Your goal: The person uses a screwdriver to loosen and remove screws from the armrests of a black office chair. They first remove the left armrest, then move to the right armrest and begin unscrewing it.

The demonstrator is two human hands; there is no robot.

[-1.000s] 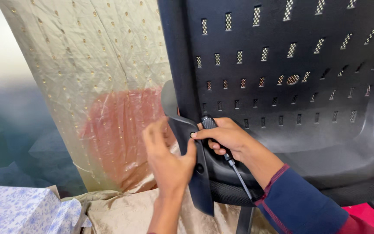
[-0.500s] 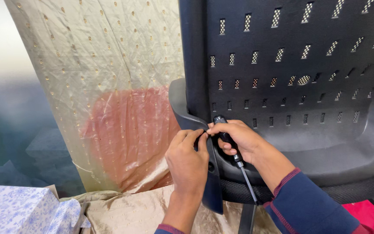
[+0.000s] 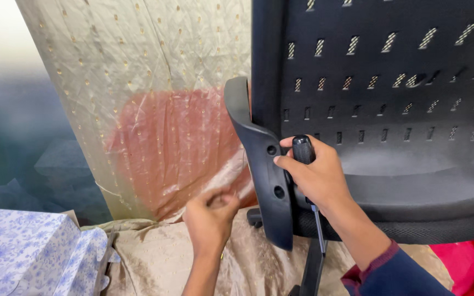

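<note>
Right hand: fist wrapped around screwdriver, thumb tip beside upper armrest bracket hole | Left hand: at 8 o'clock of bracket, apart; fingers curled, contents indiscernible | Chair back: at 12 o'clock.

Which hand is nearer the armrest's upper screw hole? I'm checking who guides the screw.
Right. The right hand touches beside the upper screw hole, holding a screwdriver; the left hand is lower, apart.

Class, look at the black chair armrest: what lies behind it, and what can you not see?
Behind the armrest hangs creased beige cloth with a reddish patch. The right hand grips a black-handled screwdriver beside it. The cloth directly behind the armrest is covered.
</note>
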